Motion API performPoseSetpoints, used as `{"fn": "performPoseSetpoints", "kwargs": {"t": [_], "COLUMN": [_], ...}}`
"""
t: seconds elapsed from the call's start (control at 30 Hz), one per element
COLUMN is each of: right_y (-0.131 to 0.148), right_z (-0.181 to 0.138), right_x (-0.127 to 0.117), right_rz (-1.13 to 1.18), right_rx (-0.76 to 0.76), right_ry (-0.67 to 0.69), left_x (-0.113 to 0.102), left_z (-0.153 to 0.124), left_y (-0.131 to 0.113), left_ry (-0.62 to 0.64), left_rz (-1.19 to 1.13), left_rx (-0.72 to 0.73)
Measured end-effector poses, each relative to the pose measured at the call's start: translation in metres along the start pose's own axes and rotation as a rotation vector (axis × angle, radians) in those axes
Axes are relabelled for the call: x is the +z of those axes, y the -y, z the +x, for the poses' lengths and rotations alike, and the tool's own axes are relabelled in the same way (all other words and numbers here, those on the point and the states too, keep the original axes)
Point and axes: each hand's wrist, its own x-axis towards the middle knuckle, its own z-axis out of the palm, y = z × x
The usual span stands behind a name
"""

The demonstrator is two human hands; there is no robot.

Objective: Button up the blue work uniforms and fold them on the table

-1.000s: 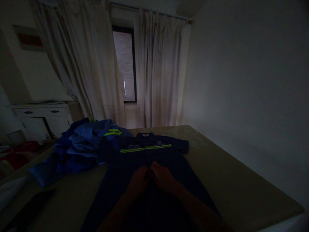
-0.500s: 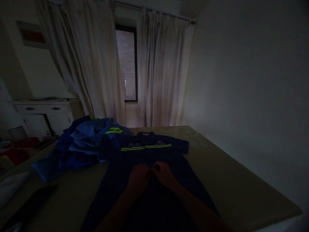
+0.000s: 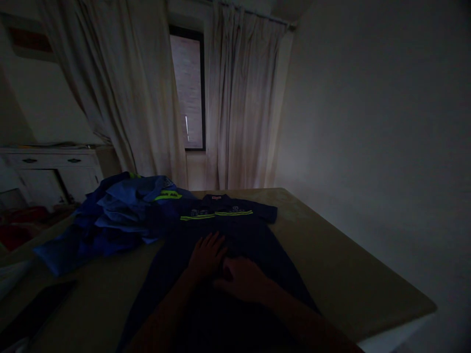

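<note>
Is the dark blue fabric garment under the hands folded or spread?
Spread: the garment has its collar, striped chest and one sleeve laid out.

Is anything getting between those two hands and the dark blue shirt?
Nothing visible. The left hand is spread over the shirt, the right hand beside it; the heaped clothes lie off to the left.

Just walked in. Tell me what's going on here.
A person has both hands at a dark blue short-sleeved garment laid out on a table. The left hand is spread over its front; the right hand is curled beside it, though it's too dark to tell whether it grips cloth. A heap of blue clothing lies to the left.
</note>
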Motion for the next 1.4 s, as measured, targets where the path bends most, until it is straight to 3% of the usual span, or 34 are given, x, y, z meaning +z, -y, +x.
{"fn": "performPoseSetpoints", "kwargs": {"t": [0.2,0.33,0.43,0.63,0.77,0.97,1.1,1.23,1.33,1.4], "right_y": [-0.007,-0.016,-0.014,-0.013,-0.025,-0.041,-0.039,-0.032,-0.030,-0.031], "right_z": [0.001,0.006,0.006,0.010,0.011,0.018,0.014,0.008,0.007,0.008], "right_x": [0.029,0.024,0.017,0.018,0.010,-0.004,0.001,0.006,0.007,0.009], "right_rz": [-0.054,0.001,-0.007,-0.053,0.111,0.336,0.344,0.309,0.314,0.326], "right_rx": [0.135,0.164,0.186,0.190,0.164,0.292,0.162,0.102,0.101,0.063], "right_ry": [-0.055,-0.064,-0.089,-0.083,-0.133,-0.224,-0.130,-0.124,-0.108,-0.103], "left_x": [-0.008,-0.007,-0.009,-0.021,-0.023,-0.027,-0.019,-0.016,-0.031,-0.052], "left_z": [0.020,-0.001,-0.023,-0.037,-0.038,-0.042,-0.039,-0.040,-0.041,-0.046], "left_y": [0.012,0.014,0.007,-0.006,-0.010,-0.019,-0.021,-0.021,-0.029,-0.039], "left_ry": [-0.152,-0.178,-0.184,-0.071,-0.013,0.075,0.098,0.083,-0.001,-0.120], "left_rz": [-0.138,-0.162,-0.204,-0.257,-0.266,-0.330,-0.371,-0.301,-0.266,-0.276], "left_rx": [-0.013,-0.092,-0.054,0.145,0.180,0.316,0.322,0.301,0.283,0.262]}}
